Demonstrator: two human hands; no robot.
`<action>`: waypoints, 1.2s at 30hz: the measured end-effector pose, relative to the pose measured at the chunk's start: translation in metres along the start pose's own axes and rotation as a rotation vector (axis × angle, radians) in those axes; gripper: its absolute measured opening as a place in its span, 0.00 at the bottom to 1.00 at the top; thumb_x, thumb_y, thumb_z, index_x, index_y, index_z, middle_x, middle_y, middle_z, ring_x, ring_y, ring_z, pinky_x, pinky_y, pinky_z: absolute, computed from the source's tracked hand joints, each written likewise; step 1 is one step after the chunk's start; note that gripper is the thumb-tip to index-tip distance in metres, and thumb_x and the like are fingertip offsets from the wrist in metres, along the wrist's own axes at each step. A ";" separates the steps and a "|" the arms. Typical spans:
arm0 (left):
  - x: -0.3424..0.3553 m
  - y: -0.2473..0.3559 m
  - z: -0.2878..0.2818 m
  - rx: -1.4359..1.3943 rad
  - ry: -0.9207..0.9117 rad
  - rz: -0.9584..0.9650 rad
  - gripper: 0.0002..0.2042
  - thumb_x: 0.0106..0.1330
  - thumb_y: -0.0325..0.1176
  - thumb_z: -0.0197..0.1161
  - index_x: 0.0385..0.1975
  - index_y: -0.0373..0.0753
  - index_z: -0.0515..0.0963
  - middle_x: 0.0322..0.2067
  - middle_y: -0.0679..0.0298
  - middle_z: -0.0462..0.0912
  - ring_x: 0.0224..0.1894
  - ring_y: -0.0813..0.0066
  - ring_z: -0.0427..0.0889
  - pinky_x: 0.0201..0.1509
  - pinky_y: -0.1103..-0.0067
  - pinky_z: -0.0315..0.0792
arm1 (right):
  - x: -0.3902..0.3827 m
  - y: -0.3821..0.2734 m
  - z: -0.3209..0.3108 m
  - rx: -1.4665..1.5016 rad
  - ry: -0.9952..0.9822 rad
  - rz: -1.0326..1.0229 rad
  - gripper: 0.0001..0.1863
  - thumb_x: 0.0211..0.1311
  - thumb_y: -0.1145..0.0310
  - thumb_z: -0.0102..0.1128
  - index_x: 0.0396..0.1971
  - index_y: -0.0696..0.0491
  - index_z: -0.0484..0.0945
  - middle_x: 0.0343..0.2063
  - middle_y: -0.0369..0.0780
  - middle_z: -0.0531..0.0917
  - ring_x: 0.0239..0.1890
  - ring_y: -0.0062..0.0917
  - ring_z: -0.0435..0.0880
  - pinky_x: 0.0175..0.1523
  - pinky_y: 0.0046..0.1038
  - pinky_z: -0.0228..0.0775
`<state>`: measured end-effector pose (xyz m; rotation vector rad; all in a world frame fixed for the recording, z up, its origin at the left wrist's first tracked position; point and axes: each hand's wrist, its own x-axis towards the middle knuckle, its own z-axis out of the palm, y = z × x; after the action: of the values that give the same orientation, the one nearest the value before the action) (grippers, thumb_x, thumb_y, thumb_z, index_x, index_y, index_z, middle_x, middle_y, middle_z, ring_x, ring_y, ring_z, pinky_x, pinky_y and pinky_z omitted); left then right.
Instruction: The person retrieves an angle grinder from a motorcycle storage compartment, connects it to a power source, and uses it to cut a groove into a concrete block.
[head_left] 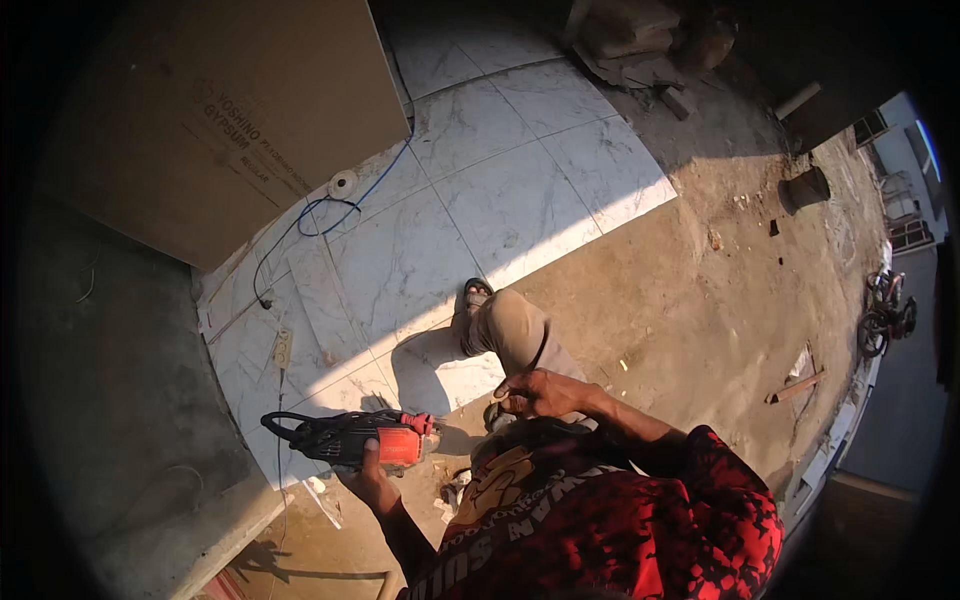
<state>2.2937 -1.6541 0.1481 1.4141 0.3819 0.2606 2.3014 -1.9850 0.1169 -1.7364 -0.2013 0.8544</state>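
A red and black corded power tool (402,446) is gripped in my left hand (372,484), with the thumb over its body. Its black cable (285,428) is looped at the tool's left end. The exact kind of tool cannot be told from here. My right hand (543,393) is in front of my body by my bent leg, fingers curled in. Whatever those fingers hold, if anything, is hidden. Beyond it, my sandalled foot (478,290) rests on white marbled tiles (405,240).
A large brown board (230,110) stands at the left above a dark grey surface (105,400). On the tiles lie a blue cable (375,185), a white round spool (342,184) and an extension socket (283,347). Bare ground (670,310) spreads right, with a wooden stick (796,387) and a motorbike (885,310).
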 end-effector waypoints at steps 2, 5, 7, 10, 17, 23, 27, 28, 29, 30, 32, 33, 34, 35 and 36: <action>0.043 0.001 0.055 0.023 -0.054 0.023 0.28 0.54 0.28 0.71 0.55 0.32 0.70 0.48 0.58 0.79 0.49 0.65 0.80 0.57 0.69 0.74 | 0.049 -0.034 -0.045 0.215 -0.214 -0.010 0.21 0.72 0.55 0.53 0.53 0.57 0.75 0.37 0.39 0.83 0.35 0.23 0.81 0.39 0.28 0.75; 0.089 0.025 0.136 0.115 -0.136 -0.008 0.30 0.53 0.30 0.73 0.56 0.32 0.68 0.47 0.57 0.79 0.49 0.65 0.80 0.57 0.69 0.75 | 0.113 -0.035 -0.048 0.453 -0.422 -0.077 0.22 0.72 0.51 0.51 0.52 0.55 0.75 0.38 0.37 0.82 0.35 0.21 0.81 0.37 0.26 0.77; 0.133 0.052 0.177 0.140 -0.226 -0.002 0.33 0.53 0.33 0.75 0.57 0.33 0.66 0.46 0.57 0.79 0.49 0.65 0.80 0.57 0.70 0.75 | 0.137 -0.062 -0.062 0.538 -0.459 -0.020 0.21 0.73 0.51 0.50 0.50 0.53 0.76 0.37 0.37 0.81 0.35 0.21 0.80 0.36 0.25 0.76; 0.182 0.110 0.232 0.162 -0.313 -0.098 0.34 0.51 0.33 0.76 0.57 0.33 0.67 0.46 0.57 0.79 0.48 0.67 0.80 0.55 0.71 0.76 | 0.135 -0.118 -0.116 0.615 -0.325 -0.022 0.16 0.71 0.56 0.52 0.48 0.51 0.77 0.36 0.33 0.81 0.33 0.21 0.79 0.38 0.26 0.74; 0.270 0.237 0.336 0.057 -0.518 -0.114 0.29 0.47 0.32 0.79 0.49 0.33 0.73 0.41 0.61 0.82 0.44 0.72 0.82 0.52 0.74 0.77 | 0.078 -0.283 -0.303 0.282 0.115 -0.052 0.17 0.71 0.55 0.57 0.34 0.54 0.83 0.25 0.34 0.84 0.30 0.16 0.81 0.37 0.24 0.73; 0.294 0.314 0.412 -0.019 -0.691 -0.023 0.28 0.49 0.32 0.78 0.49 0.31 0.73 0.41 0.61 0.82 0.42 0.73 0.82 0.50 0.75 0.77 | 0.049 -0.316 -0.375 0.523 0.417 -0.111 0.16 0.69 0.61 0.60 0.50 0.55 0.77 0.42 0.36 0.85 0.39 0.18 0.81 0.43 0.23 0.74; 0.309 0.326 0.449 -0.074 -0.785 0.022 0.30 0.50 0.35 0.79 0.50 0.30 0.72 0.41 0.58 0.82 0.44 0.70 0.83 0.51 0.74 0.78 | 0.065 -0.345 -0.389 0.164 0.628 -0.245 0.34 0.67 0.54 0.62 0.67 0.54 0.63 0.60 0.45 0.74 0.56 0.35 0.78 0.61 0.37 0.69; 0.320 0.317 0.449 -0.015 -0.811 0.030 0.34 0.48 0.38 0.79 0.54 0.32 0.71 0.44 0.59 0.81 0.45 0.68 0.82 0.54 0.72 0.77 | 0.077 -0.347 -0.389 0.184 0.590 -0.229 0.36 0.66 0.50 0.61 0.67 0.54 0.64 0.57 0.46 0.77 0.57 0.36 0.78 0.61 0.37 0.69; 0.326 0.314 0.460 -0.015 -0.858 0.002 0.34 0.48 0.38 0.79 0.54 0.32 0.71 0.44 0.59 0.81 0.45 0.68 0.82 0.54 0.72 0.77 | 0.087 -0.347 -0.392 0.199 0.553 -0.210 0.38 0.65 0.46 0.60 0.67 0.54 0.64 0.55 0.48 0.79 0.57 0.37 0.78 0.62 0.38 0.68; 0.330 0.311 0.474 -0.025 -0.901 -0.010 0.35 0.48 0.38 0.79 0.55 0.32 0.70 0.44 0.59 0.81 0.45 0.68 0.83 0.53 0.72 0.77 | 0.089 -0.349 -0.397 0.247 0.563 -0.234 0.35 0.66 0.46 0.59 0.65 0.56 0.67 0.53 0.49 0.80 0.57 0.37 0.78 0.61 0.37 0.69; 0.350 0.292 0.494 0.020 -0.998 -0.001 0.36 0.48 0.37 0.78 0.57 0.31 0.68 0.45 0.58 0.80 0.46 0.67 0.82 0.54 0.71 0.77 | 0.084 -0.348 -0.408 0.420 0.603 -0.246 0.27 0.68 0.52 0.60 0.58 0.57 0.74 0.44 0.46 0.84 0.47 0.32 0.84 0.54 0.32 0.74; 0.354 0.289 0.506 0.031 -1.043 -0.014 0.36 0.48 0.37 0.78 0.57 0.31 0.68 0.45 0.58 0.80 0.46 0.67 0.82 0.54 0.71 0.77 | 0.084 -0.346 -0.410 0.602 0.578 -0.250 0.25 0.68 0.55 0.60 0.56 0.58 0.75 0.40 0.45 0.84 0.43 0.30 0.85 0.51 0.30 0.76; 0.354 0.286 0.521 0.017 -1.050 0.004 0.36 0.48 0.36 0.78 0.57 0.31 0.68 0.46 0.57 0.80 0.47 0.67 0.82 0.54 0.71 0.77 | 0.088 -0.343 -0.414 0.624 0.621 -0.250 0.25 0.68 0.55 0.60 0.56 0.58 0.75 0.40 0.45 0.84 0.43 0.30 0.85 0.51 0.30 0.76; 0.360 0.286 0.538 -0.003 -1.074 0.018 0.36 0.49 0.36 0.77 0.57 0.31 0.67 0.46 0.57 0.79 0.47 0.66 0.81 0.54 0.71 0.76 | 0.091 -0.343 -0.420 0.494 0.715 -0.240 0.22 0.68 0.59 0.60 0.53 0.59 0.75 0.37 0.43 0.85 0.39 0.27 0.85 0.47 0.29 0.77; 0.374 0.287 0.551 0.010 -1.173 -0.004 0.36 0.49 0.34 0.76 0.58 0.30 0.66 0.47 0.57 0.78 0.48 0.66 0.81 0.55 0.72 0.76 | 0.092 -0.345 -0.425 0.354 0.806 -0.210 0.19 0.67 0.63 0.59 0.51 0.60 0.76 0.33 0.42 0.85 0.35 0.25 0.85 0.43 0.28 0.77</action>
<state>2.8733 -1.9632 0.4539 1.3445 -0.5797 -0.5768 2.7337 -2.1413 0.4281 -1.5568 0.2883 -0.0077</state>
